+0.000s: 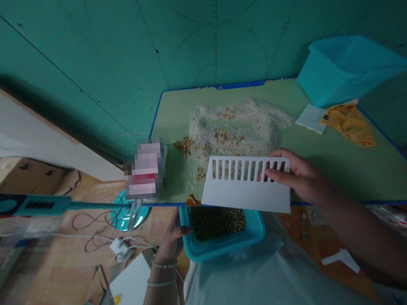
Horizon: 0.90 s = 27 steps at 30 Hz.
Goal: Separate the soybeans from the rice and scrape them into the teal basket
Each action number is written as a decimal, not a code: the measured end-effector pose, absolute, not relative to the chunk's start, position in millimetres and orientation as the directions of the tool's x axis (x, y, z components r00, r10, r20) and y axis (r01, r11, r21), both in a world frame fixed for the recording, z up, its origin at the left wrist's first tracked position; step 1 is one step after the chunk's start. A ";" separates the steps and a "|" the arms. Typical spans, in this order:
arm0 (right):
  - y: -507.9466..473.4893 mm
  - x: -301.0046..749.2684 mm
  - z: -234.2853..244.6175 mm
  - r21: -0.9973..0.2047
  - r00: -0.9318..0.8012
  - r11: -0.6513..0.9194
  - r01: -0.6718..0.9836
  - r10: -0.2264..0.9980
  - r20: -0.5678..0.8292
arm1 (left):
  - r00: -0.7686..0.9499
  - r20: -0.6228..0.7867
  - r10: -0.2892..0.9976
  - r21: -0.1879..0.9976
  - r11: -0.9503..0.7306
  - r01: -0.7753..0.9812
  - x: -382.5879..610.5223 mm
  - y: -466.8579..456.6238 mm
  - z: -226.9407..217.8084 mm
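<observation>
My right hand (pixel 302 175) grips a white slotted scraper card (pixel 246 184) at its right end, holding it over the table's near edge. My left hand (pixel 171 242) holds the left side of a blue tray (pixel 224 242) just below that edge; the tray is filled with yellowish beans (pixel 218 222). On the green table (pixel 331 161) lies a spread pile of white rice mixed with beans (pixel 233 129), beyond the card.
A blue plastic bin (pixel 345 68) stands at the table's far right, with a white paper (pixel 311 118) and a yellow cloth (pixel 351 124) beside it. A pixelated object (pixel 144 169) sits at the table's left corner. A fan base and cables (pixel 124 220) lie on the floor.
</observation>
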State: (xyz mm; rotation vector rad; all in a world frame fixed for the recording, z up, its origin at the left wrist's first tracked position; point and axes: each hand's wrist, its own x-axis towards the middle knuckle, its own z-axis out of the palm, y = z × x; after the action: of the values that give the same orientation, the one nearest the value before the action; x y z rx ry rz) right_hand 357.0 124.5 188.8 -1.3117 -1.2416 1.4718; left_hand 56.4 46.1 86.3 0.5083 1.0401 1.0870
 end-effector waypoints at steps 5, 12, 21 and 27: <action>127.1 363.6 182.7 -0.980 -0.035 -0.186 0.077 0.981 -0.189 | 0.079 -0.443 0.893 0.770 0.424 -0.476 57.2 46.1 84.6; 141.4 399.6 176.3 -0.986 0.161 -0.110 0.124 0.983 -0.090 | 0.094 -0.396 0.913 0.784 0.390 -0.484 60.8 45.9 83.1; 149.6 404.4 188.3 -0.995 0.221 0.012 0.101 0.975 0.034 | 0.104 -0.384 0.917 0.811 0.389 -0.437 62.8 46.4 78.3; 163.7 372.7 192.1 -0.981 0.003 0.033 0.193 0.999 0.034 | 0.100 -0.398 0.912 0.807 0.400 -0.435 63.0 46.1 76.7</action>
State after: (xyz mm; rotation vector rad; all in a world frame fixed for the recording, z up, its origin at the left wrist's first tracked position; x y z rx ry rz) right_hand 372.7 163.7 192.1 -1.3272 -1.3614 1.0817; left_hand 63.0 46.1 76.7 0.5726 1.0362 1.0798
